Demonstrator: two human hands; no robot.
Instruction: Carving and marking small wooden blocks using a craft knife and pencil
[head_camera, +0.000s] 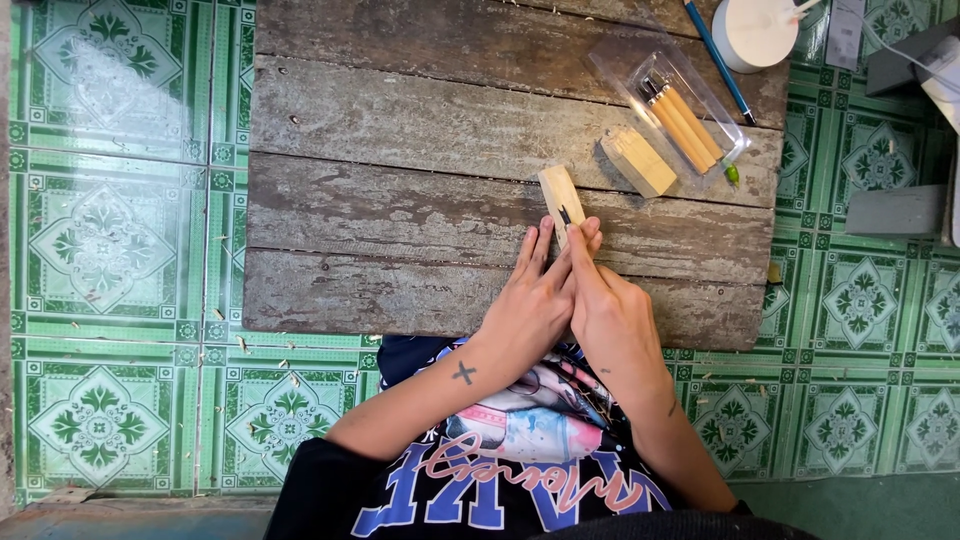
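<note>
One wood block (558, 192) | carving knife (566, 216) | both hands (575, 300) gripping

We see a pale wooden block (560, 195) lying tilted on the weathered plank table (400, 130), a small dark blade tip (565, 215) pressed against its near end.

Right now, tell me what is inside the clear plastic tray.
The clear plastic tray holds several wooden-handled carving tools lying side by side. Their blade tips are too small to make out.

Rough, weathered grey wooden plank board (400, 190), smooth pale wooden block (560, 195), glossy clear plastic tool tray (625, 65), shiny patterned green floor tiles (100, 240)
</note>
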